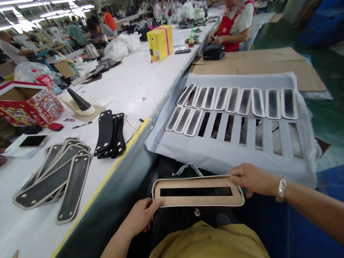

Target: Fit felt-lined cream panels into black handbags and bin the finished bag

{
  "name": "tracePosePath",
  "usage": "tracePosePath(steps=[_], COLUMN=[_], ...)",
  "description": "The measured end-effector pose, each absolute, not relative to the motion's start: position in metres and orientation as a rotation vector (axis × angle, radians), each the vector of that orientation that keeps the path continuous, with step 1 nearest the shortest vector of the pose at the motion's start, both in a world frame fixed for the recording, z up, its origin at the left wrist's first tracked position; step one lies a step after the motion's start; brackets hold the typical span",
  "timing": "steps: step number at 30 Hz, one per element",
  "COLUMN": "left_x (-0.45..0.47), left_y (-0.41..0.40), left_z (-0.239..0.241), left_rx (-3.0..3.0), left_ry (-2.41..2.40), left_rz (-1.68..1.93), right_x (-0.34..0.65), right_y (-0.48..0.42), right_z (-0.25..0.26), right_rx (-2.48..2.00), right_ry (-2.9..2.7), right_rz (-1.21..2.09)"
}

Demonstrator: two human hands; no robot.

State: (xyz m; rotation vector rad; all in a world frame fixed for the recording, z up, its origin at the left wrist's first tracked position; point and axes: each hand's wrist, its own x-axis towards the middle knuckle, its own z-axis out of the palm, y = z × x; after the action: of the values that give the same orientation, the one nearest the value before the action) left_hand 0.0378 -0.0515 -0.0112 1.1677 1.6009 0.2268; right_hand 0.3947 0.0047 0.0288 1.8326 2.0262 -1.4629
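Held level over my lap is a long tan panel [184, 204] with rounded corners, pale edging and a dark slot along its middle. My left hand [145, 215] pinches its left end, thumb on top and fingers beneath. The right end is gripped by my right hand [249, 179], with the fingers partly hidden under the edge. A thin grey loop [187, 166] rises behind the panel. Below its front edge hangs a small metal fitting [197, 212]. What lies under the panel is dark and hard to make out.
Right of the white table [131, 81], a grey-white sheet [202, 154] carries rows of pale-edged strips [272, 103]. Pale-edged dark pieces [76, 184] and black pieces [106, 133] are piled on the table. A red box [24, 105] stands left; a co-worker [234, 17] works at the back right.
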Motion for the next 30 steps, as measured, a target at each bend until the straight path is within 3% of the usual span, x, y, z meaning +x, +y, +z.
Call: tracePosePath(steps=[8,15,22,30], left_x=[0.043,0.045,0.051,0.060], left_y=[-0.059,-0.062,-0.077,-0.077], left_z=[0.000,-0.003,-0.021,-0.013], left_rx=[0.880,0.997,0.838,0.802], left_ry=[1.612,1.619,1.444,1.538], left_rz=[0.489,0.307,0.577,0.684], right_x=[0.395,0.397,0.401,0.406], right_y=[0.007,0.005,0.004,0.001], right_z=[0.030,0.031,0.022,0.017], right_rx=[1.812,1.821,1.762,1.818], right_ry=[2.043,2.050,2.240,2.177], right_rz=[-1.471,-1.456,-1.275,-1.418])
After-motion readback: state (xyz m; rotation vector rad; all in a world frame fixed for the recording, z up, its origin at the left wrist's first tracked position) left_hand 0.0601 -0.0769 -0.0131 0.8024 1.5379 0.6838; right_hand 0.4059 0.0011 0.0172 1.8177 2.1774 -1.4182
